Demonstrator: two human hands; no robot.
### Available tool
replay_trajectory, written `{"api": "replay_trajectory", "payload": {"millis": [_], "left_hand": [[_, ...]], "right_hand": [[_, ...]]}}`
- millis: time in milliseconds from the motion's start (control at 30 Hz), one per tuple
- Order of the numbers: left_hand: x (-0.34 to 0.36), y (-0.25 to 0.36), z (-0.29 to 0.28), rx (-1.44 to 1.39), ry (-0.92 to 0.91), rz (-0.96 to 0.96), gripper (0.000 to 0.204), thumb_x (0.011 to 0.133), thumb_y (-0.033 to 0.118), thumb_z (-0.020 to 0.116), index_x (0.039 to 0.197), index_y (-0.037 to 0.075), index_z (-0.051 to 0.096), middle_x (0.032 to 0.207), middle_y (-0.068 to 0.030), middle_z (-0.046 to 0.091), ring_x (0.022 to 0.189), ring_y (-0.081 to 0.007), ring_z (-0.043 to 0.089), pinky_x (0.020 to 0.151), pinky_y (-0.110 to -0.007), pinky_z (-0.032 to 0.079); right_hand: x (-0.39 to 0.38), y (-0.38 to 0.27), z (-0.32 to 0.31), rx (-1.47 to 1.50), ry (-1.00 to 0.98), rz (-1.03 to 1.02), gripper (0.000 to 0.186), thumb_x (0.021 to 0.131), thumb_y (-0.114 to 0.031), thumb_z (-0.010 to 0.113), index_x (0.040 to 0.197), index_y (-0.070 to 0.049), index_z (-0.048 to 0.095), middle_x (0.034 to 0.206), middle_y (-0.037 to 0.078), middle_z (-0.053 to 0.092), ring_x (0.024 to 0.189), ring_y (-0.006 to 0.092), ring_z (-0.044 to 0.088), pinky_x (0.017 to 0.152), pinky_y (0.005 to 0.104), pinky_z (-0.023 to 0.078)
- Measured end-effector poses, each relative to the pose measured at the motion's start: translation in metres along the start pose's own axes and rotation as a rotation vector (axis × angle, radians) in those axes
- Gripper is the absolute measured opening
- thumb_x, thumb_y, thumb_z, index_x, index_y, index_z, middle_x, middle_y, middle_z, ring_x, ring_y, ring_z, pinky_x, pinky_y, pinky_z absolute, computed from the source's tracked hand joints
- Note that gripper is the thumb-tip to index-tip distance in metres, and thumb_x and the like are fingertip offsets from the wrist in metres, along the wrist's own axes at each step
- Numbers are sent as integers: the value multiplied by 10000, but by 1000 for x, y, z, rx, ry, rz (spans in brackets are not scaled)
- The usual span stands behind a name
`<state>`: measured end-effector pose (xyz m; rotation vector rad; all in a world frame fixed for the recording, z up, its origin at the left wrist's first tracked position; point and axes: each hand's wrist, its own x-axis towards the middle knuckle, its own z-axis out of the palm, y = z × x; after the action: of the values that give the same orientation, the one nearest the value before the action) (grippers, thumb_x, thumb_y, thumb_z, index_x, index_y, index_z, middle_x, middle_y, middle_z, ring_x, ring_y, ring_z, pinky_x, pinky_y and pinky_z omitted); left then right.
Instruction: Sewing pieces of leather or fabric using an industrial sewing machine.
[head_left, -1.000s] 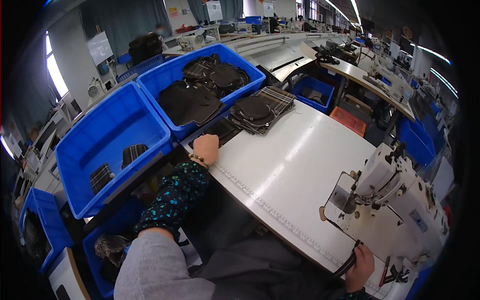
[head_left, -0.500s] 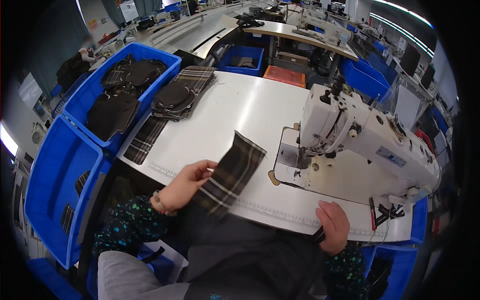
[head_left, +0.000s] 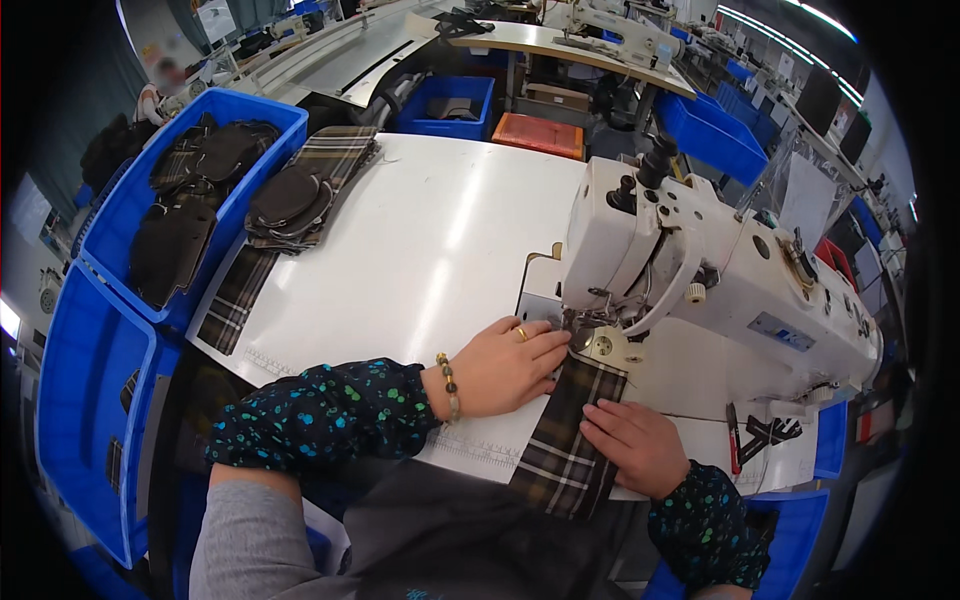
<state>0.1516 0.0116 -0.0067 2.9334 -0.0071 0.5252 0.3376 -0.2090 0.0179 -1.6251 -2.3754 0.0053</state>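
Note:
A dark plaid fabric piece [head_left: 570, 440] lies under the head of the white sewing machine [head_left: 720, 270] and reaches down past the table's front edge. My right hand [head_left: 640, 445] rests flat on its right side, fingers stretched toward the left. Close by the presser foot, my left hand [head_left: 500, 368] lies with its fingers extended and fingertips at the fabric's upper left edge. A ring and a beaded bracelet are on that hand and wrist. The needle area is partly hidden by the machine head and my fingers.
Stacked plaid pieces with dark rounded pieces [head_left: 290, 205] lie at the table's left, above a plaid strip [head_left: 237, 300]. A blue bin [head_left: 285, 118] of dark pieces and another blue bin [head_left: 75, 400] flank it. A red-and-black tool [head_left: 733, 440] lies at right.
The plaid piece has moved right, from my raised left hand to beneath the machine head. My left hand has come to the presser foot. My right hand has moved onto the fabric.

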Motion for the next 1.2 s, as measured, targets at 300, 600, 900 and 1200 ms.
{"api": "replay_trajectory", "payload": {"millis": [300, 600, 900, 1200], "left_hand": [[6, -49, -6, 177, -57, -89, 531, 1007, 408, 585, 1425, 83, 552, 1458, -81, 557, 1374, -301, 486, 1068, -489, 415], [2, -48, -18, 226, 97, -262, 434, 861, 493, 730, 1070, 115, 690, 1105, -73, 621, 1088, -251, 588, 884, -408, 468], [-9, 0, -15, -17, 24, -36, 242, 788, 310, 791, 838, 122, 647, 889, -6, 574, 838, -195, 617, 700, -323, 529], [-12, 14, -7, 28, 58, -12, 447, 842, 311, 734, 1223, 79, 711, 1269, 5, 654, 1073, -173, 578, 814, -309, 483]], "right_hand": [[57, 28, 12, -170, -26, -180, 162, 776, -142, 648, 924, -77, 653, 1087, 79, 690, 1034, 228, 687, 686, 321, 600], [60, 20, 22, -88, 68, -44, 426, 805, -119, 636, 1217, -8, 648, 1347, 196, 631, 1183, 355, 654, 974, 428, 549], [53, 17, 24, -121, 68, 71, 493, 786, -91, 629, 1267, 14, 650, 1337, 178, 642, 1191, 334, 649, 860, 386, 597], [54, 15, 23, -185, 124, 4, 341, 804, -94, 645, 1124, 15, 684, 1223, 152, 676, 1127, 304, 676, 796, 363, 598]]}}
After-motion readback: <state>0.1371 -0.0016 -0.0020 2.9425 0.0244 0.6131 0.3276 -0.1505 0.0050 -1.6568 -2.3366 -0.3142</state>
